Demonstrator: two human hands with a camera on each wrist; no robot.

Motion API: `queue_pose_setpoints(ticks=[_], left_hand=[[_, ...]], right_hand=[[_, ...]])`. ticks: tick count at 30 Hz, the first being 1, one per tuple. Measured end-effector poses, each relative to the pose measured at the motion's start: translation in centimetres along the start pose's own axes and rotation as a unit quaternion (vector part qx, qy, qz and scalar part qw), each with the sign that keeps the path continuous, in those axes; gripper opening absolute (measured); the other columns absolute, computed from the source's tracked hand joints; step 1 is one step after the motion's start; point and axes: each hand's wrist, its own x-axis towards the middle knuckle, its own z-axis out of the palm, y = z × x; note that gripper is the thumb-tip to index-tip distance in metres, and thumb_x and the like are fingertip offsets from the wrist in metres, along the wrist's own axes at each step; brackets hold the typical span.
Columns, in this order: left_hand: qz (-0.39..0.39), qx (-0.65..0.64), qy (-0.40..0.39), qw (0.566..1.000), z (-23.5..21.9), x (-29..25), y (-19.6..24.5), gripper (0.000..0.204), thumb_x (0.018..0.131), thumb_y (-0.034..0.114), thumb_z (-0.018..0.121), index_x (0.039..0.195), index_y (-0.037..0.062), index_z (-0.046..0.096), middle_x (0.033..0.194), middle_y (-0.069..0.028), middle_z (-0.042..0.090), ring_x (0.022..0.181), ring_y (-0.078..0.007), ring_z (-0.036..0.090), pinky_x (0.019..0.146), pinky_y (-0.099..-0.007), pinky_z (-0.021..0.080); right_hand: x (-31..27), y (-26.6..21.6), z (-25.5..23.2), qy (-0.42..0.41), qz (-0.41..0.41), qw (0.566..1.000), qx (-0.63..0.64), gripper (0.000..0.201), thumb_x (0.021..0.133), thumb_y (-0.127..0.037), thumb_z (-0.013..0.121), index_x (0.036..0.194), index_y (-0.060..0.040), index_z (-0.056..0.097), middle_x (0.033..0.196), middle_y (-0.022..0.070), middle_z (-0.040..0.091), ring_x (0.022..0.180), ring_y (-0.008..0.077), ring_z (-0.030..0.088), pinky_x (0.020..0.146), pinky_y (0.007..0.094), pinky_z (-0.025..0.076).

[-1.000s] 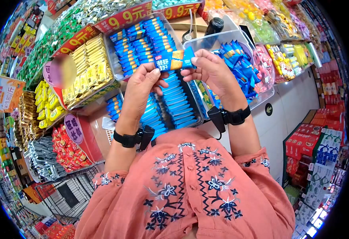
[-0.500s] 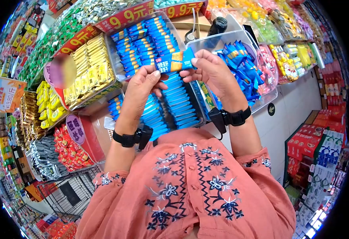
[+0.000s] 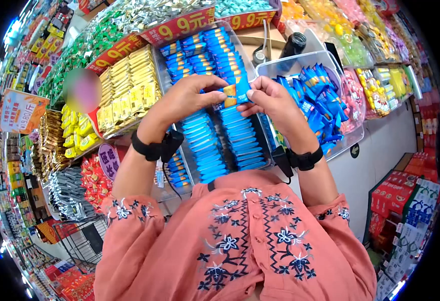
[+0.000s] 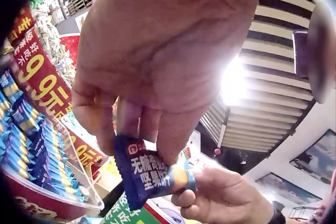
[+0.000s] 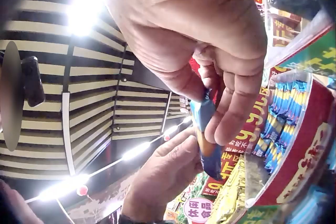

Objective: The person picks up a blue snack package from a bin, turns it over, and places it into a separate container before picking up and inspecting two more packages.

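A small blue biscuit packet [image 3: 240,93] with a biscuit picture is held up between both hands, over a tub of like packets. My left hand [image 3: 192,98] pinches its left end from above, back of the hand upward; in the left wrist view the packet's white lettering [image 4: 149,174] shows below the fingers. The right hand [image 3: 275,100] pinches the other end between thumb and fingers. From the right wrist view the packet [image 5: 209,140] appears nearly edge-on, the fingers of both hands at its sides. Blue packets in rows [image 3: 205,145] lie beneath the hands.
Yellow packets [image 3: 129,90] fill a bin on the left, and loose blue packets [image 3: 318,100] a clear tub on the right. A black bottle [image 3: 294,45] stands behind. Red price signs [image 3: 184,25] run along the back. A wire cart [image 3: 82,241] is at lower left.
My left hand has turned over from a thumb-up pinch to gripping the packet from above. The right hand keeps its pinch. The whole head view has shifted, so the display sits further right.
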Motion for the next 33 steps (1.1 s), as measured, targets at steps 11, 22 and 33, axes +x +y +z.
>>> queue_pose_setpoints(ticks=[11,22,33], left_hand=[[-0.001,-0.012,0.069,0.998,-8.8,6.6,-7.4,0.024,0.095,0.023,0.067,0.107,0.0028,0.067,0.096,-0.0033,0.068,0.090,-0.0114,0.064,0.082,-0.0288,0.052],[-0.103,0.530,0.183,0.822,-12.6,12.8,-16.9,0.023,0.084,0.024,0.070,0.102,0.0107,0.069,0.096,-0.0144,0.072,0.099,-0.0369,0.067,0.081,-0.0491,0.055],[-0.093,0.636,0.139,0.753,-12.3,14.9,-21.5,0.019,0.092,0.015,0.053,0.100,0.0097,0.069,0.098,-0.0118,0.072,0.099,-0.0330,0.067,0.078,-0.0475,0.055]], right_hand=[[-0.3,-1.0,-0.1,0.042,0.010,0.998,-0.051,0.023,0.101,-0.016,0.053,0.118,-0.0009,0.054,0.114,0.0111,0.061,0.097,0.0197,0.067,0.081,0.0323,0.057],[0.2,-1.1,0.0,0.033,0.027,0.998,-0.040,0.032,0.100,-0.019,0.056,0.123,0.0029,0.051,0.112,0.0174,0.064,0.085,0.0201,0.069,0.072,0.0304,0.057],[0.5,-0.7,-0.4,0.027,0.059,0.998,-0.027,0.031,0.100,-0.020,0.057,0.122,0.0012,0.051,0.108,0.0135,0.066,0.084,0.0172,0.068,0.071,0.0284,0.055]])
